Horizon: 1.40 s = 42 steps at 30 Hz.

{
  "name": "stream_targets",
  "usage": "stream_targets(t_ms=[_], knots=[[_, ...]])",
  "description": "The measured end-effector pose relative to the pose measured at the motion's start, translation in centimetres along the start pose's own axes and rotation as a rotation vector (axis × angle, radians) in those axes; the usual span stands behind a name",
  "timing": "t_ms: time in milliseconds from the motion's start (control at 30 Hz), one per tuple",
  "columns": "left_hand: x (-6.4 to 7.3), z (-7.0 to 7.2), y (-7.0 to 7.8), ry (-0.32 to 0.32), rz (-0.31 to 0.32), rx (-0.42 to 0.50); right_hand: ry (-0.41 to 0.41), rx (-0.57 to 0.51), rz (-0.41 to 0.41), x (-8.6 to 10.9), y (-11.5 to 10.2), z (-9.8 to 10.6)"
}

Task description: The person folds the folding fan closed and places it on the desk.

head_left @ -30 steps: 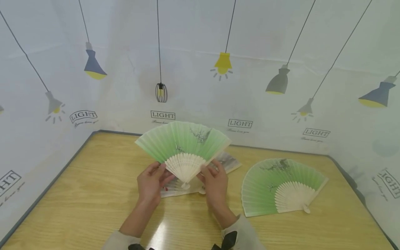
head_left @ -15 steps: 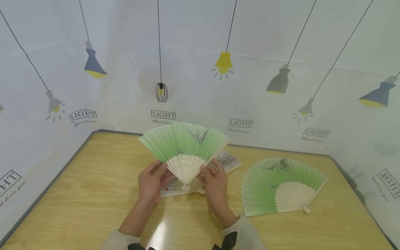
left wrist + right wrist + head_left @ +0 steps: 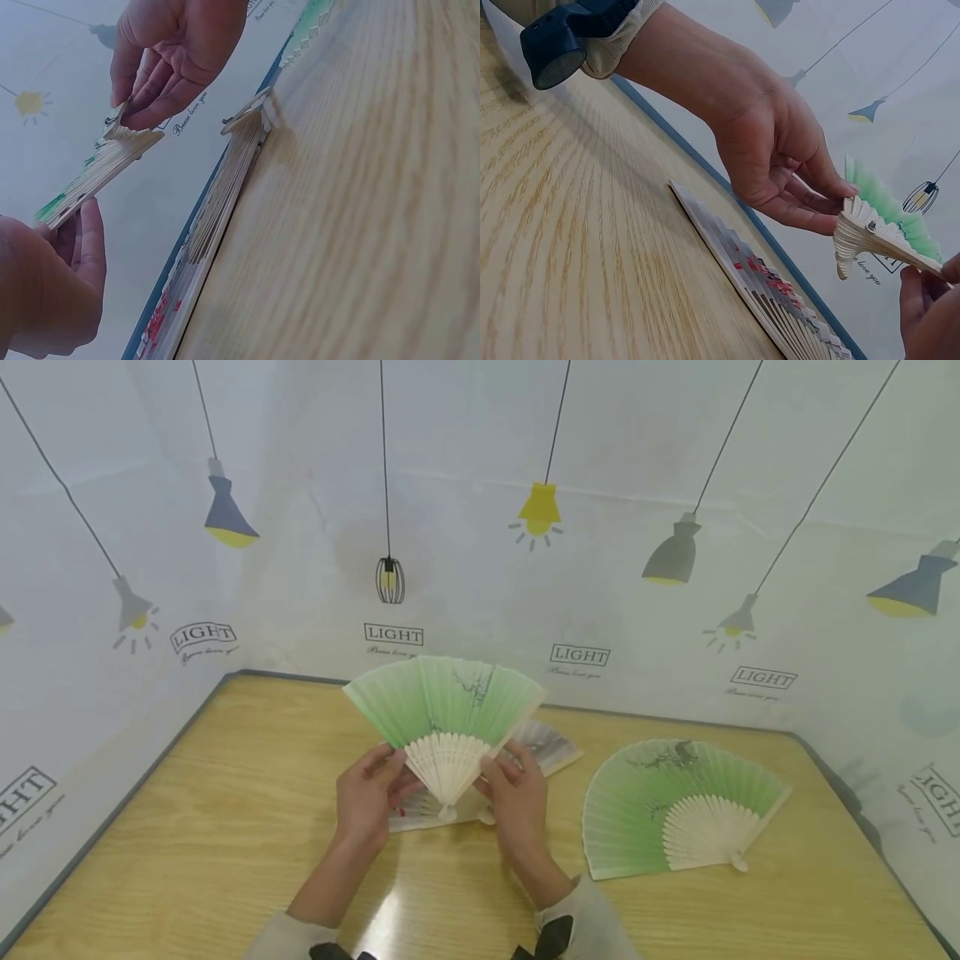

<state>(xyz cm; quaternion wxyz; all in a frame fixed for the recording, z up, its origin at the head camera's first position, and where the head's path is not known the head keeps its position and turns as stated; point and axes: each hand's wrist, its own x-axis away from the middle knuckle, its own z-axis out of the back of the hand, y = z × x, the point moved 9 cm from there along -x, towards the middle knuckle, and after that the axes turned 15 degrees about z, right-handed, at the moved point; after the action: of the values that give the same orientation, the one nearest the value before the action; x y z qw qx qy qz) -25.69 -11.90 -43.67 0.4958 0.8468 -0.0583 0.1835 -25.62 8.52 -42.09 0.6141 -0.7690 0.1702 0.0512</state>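
One green folding fan (image 3: 448,706), spread, raised above the wooden surface (image 3: 225,785), pivot downward. Left hand (image 3: 364,800): grip pinched on the fan's left rib edge. Right hand (image 3: 520,802): grip pinched on its right edge. Below, on the surface, we record one pale fan (image 3: 759,281) with red marks; partly hidden, its full pattern we cannot tell. To the right we list a second green fan (image 3: 670,802), spread, lying flat, dark branch print.

Worktop (image 3: 217,810), lower frame: wood-grained, smooth, glossy. Green fan (image 3: 438,697), centre: matt, finely pleated — cloth or paper, cannot tell — with wood-like ribs (image 3: 446,764). Backdrop (image 3: 465,427), upper frame: matt, creased.
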Motion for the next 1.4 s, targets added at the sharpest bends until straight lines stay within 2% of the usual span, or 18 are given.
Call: stream_targets(t_ms=[467,1100,1400], knots=[[-0.11,0.00,-0.11,-0.008,0.003,-0.001,-0.021,0.049,-0.013,-0.02,0.25,-0.07],[0.07,-0.15,0.17,0.023,0.013,-0.075,-0.058,-0.019,0.008,0.13,-0.08,-0.83],[0.22,-0.21,0.20,0.016,0.026,-0.091,-0.053,0.004,-0.008,0.27,0.07,-0.72]])
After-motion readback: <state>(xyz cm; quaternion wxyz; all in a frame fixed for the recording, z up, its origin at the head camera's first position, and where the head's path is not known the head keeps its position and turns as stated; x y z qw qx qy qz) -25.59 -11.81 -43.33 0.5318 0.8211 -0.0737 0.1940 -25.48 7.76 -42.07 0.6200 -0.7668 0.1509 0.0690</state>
